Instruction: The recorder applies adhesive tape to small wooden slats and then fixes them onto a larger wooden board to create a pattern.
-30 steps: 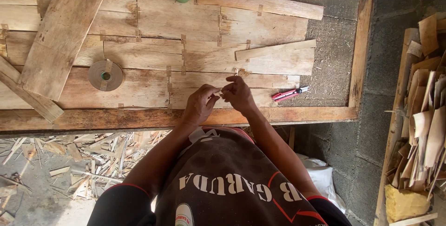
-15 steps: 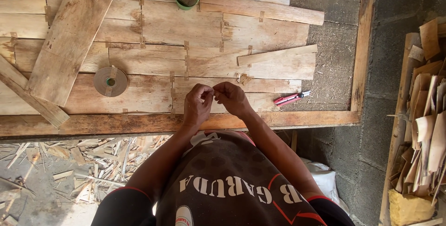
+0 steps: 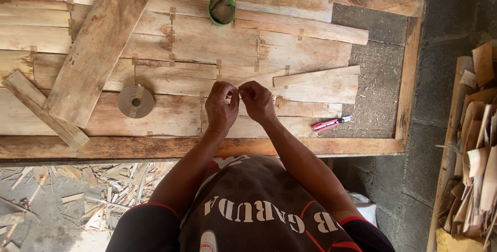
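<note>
**Hands pinched together over the taped veneer sheets**

Your left hand [image 3: 221, 108] and right hand [image 3: 257, 101] meet at the middle of the workbench [image 3: 207, 147], fingertips closed against each other on something very small; it is too small to tell, though it may be a short bit of tape. Both hands hover just above the veneer sheets [image 3: 207, 45], not pressing on them.

Judging by the layout, much of the joining looks done: many small tape patches [image 3: 172, 13] already bridge the seams between the sheets at 10 to 12 o'clock from your hands. The loose veneer strip [image 3: 317, 77] at 2 o'clock lies on top at a slant with no patches visible on it, and the bench bed [image 3: 380, 81] at 3 o'clock lies bare, so the right-hand end seems unfinished.

The tape roll [image 3: 135, 101] sits at 9 o'clock, near your left hand. The red utility knife [image 3: 330, 123] lies at 4 o'clock, near the front rail, apart from your right hand. A green cup [image 3: 222, 9] stands at 12 o'clock, well away.

For room: a wide plank [image 3: 98, 50] and a narrow slat [image 3: 44, 109] crowd 9 to 10 o'clock, the slat's end touching the front rail. Open space is mostly to the right. The raised right rail [image 3: 410, 76] bounds that side, with stacked offcuts [image 3: 479, 143] beyond it.
</note>
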